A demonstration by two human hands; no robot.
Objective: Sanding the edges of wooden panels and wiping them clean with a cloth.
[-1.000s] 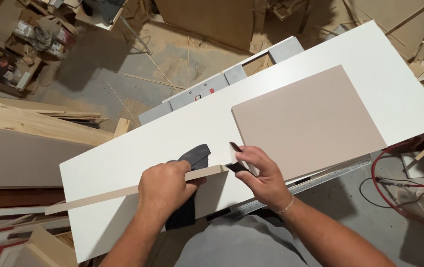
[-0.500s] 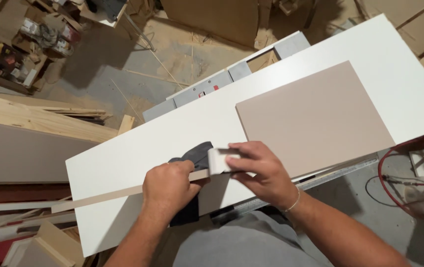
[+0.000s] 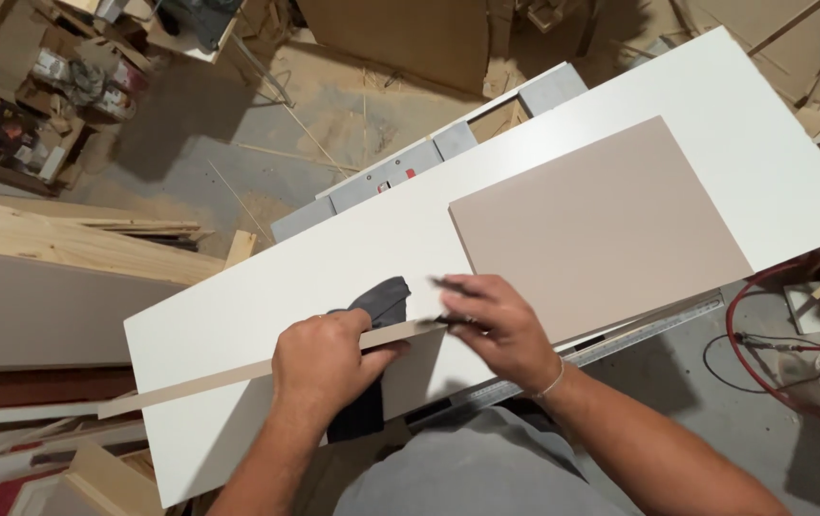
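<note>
Both forearms are bare, with no sleeves in sight. A thin pale bracelet (image 3: 552, 384) circles the right wrist. A plain grey shirt (image 3: 472, 468) covers the torso below.

White board (image 3: 266, 287) carries beige panel (image 3: 601, 239), dark cloth (image 3: 383, 301).

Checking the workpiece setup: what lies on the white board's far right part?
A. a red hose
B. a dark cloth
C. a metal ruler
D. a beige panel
D: the beige panel lies flat on the white board, to the right of both hands.
</note>
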